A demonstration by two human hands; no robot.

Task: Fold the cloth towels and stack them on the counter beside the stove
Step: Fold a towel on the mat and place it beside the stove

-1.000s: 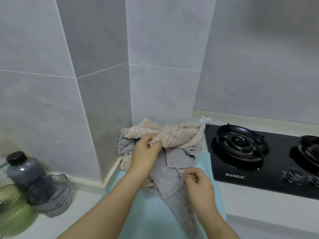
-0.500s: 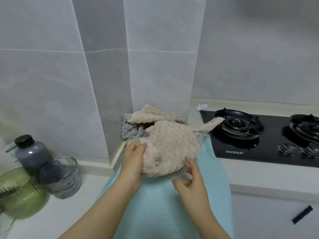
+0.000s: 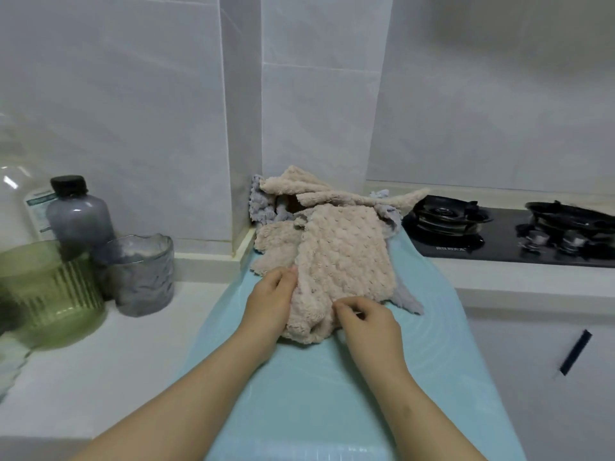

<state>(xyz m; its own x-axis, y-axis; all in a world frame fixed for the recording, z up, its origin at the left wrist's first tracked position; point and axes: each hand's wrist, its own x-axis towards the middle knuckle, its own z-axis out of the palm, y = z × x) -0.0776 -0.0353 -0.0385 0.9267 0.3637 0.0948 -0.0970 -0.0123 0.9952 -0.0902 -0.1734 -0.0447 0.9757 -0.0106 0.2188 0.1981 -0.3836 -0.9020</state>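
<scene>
A beige towel (image 3: 342,257) is lying crumpled on a pale blue mat (image 3: 332,394) that is covering the white tabletop (image 3: 100,361), just left of the black stove (image 3: 499,241). Its upper face is showing a bubbly, pebbled pile, and its near end is bunching into a soft, rounded roll between the two hands. The left edge is turning over, showing a smoother fleecy side.

The left hand (image 3: 269,301) is gripping that left edge, thumb and fingertips closing on the fabric. The right hand (image 3: 366,317) is pinching the near edge of the same towel, fingers curling in round a small fold.

Behind it, more cloth is sitting heaped against the tiled wall corner. A second beige towel (image 3: 299,184) is draping over the heap, and one long strip of it is reaching toward the stove's nearer burner. A grey towel (image 3: 407,301) is poking out from under the beige one at the right, its corner lying flat on the mat; more grey cloth is showing at the back left of the heap, and I cannot tell whether it is the same piece. None of the towels is lying folded.

On the tabletop to the left, a dark-capped bottle (image 3: 78,214), a grey ribbed glass (image 3: 143,274) and a green ribbed container (image 3: 46,291) are standing close together.
</scene>
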